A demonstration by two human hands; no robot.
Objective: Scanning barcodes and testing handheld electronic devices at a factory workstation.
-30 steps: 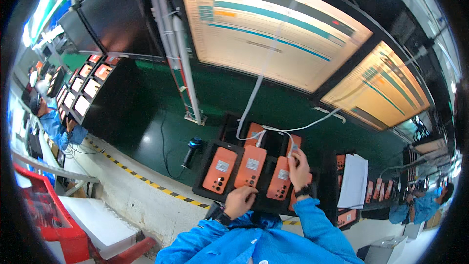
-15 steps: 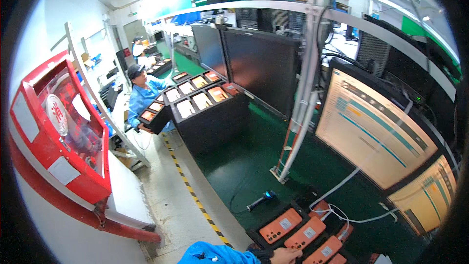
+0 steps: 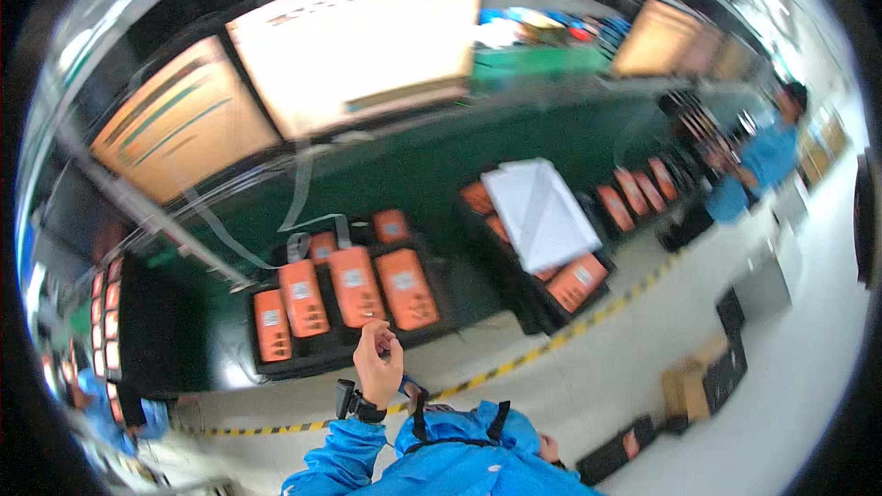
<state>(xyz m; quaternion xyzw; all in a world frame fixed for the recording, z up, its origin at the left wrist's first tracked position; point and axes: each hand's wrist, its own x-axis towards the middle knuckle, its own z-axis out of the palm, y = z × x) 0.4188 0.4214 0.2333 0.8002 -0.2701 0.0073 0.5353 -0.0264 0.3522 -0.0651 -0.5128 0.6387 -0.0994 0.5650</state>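
My left hand [image 3: 378, 363], with a black band and device on the wrist, hovers at the near edge of a black tray [image 3: 317, 366]. Its fingers are loosely bent and apart, with nothing visible in them. The fingertips overlap the lower end of an orange smartphone [image 3: 356, 287]; motion blur hides whether they touch it. Beside it lie orange phones with white labels: one at the right [image 3: 407, 289], one at the left [image 3: 304, 298] and one at the far left [image 3: 272, 325]. A bit of my right hand [image 3: 548, 448] shows by the blue sleeve, its fingers hidden.
Lit monitors [image 3: 367, 46] stand behind the green bench [image 3: 404, 165], with white cables running down. White sheets [image 3: 540, 211] cover another phone tray at the right. A co-worker in blue [image 3: 770, 156] stands farther right. Stacked trays are at the left; a cardboard box [image 3: 694, 377] is on the floor.
My view has swung to the right, away from the red wall cabinet and aisle, onto the bench. My left hand has moved back from over the phones to the tray's near edge.
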